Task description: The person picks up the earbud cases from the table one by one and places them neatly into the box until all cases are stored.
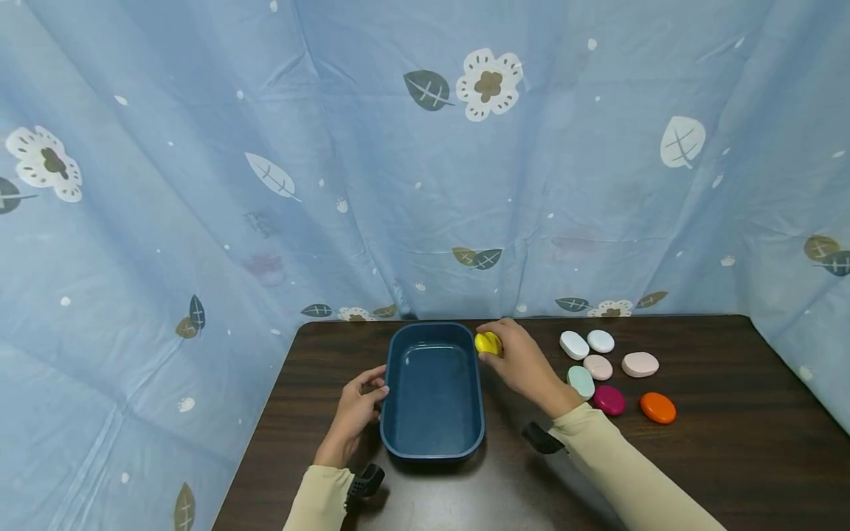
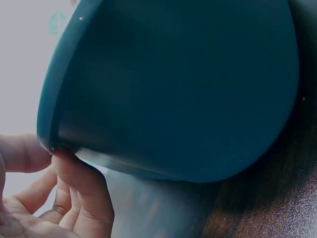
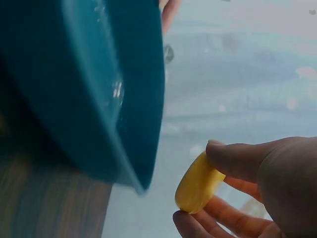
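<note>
A blue rectangular basin (image 1: 433, 456) with rounded corners stands on the table, and no objects show inside it. At its left side my left hand (image 1: 355, 417) holds the rim; the left wrist view shows thumb and forefinger pinching the rim's edge (image 2: 47, 119). Just right of the basin's far right corner, my right hand (image 1: 524, 365) holds a yellow oval bar of soap (image 1: 488, 343). In the right wrist view the soap (image 3: 198, 186) sits between thumb and fingertips, apart from the basin wall.
To the right lie more soap bars: two white (image 1: 574, 345), two pale pink (image 1: 640, 364), one mint green (image 1: 581, 383), one magenta (image 1: 609, 400) and one orange (image 1: 658, 408). A blue patterned curtain (image 1: 372, 184) hangs behind the dark wooden table (image 1: 744, 442).
</note>
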